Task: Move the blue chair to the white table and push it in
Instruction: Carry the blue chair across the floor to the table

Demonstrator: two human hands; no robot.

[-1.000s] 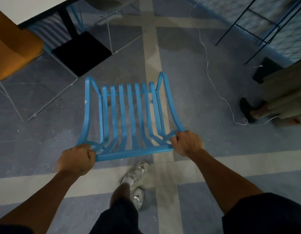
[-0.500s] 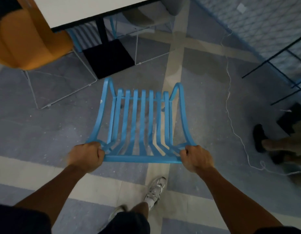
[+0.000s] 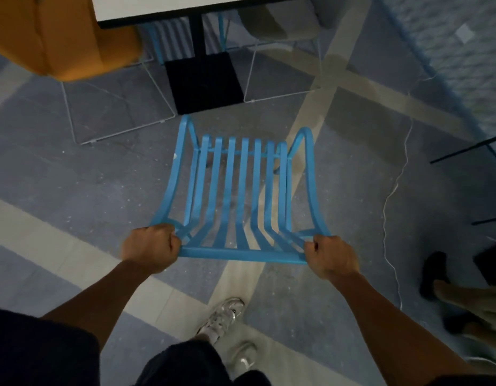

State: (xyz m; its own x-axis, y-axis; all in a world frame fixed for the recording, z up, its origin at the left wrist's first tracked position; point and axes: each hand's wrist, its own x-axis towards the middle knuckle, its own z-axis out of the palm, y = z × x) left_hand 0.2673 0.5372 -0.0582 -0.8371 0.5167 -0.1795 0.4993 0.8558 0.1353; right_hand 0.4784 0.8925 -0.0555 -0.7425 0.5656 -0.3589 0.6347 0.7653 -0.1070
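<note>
The blue chair [image 3: 242, 196], made of slats, hangs in front of me above the floor, its seat pointing toward the white table [image 3: 169, 6] at the top edge. My left hand [image 3: 151, 247] is shut on the left end of the chair's top back rail. My right hand [image 3: 331, 256] is shut on the right end of that rail. The table's black post and square base [image 3: 203, 82] stand just beyond the chair's front edge.
An orange chair [image 3: 66, 37] on white wire legs stands at the table's left. A grey chair [image 3: 280, 23] is at its right, and another blue chair [image 3: 171, 37] sits beyond the post. A white cable [image 3: 391, 196] and another person's feet [image 3: 439, 277] are at right.
I have carried the blue chair forward. The table, its base and the orange chair have come closer and now sit straight ahead. Both hands keep the same hold.
</note>
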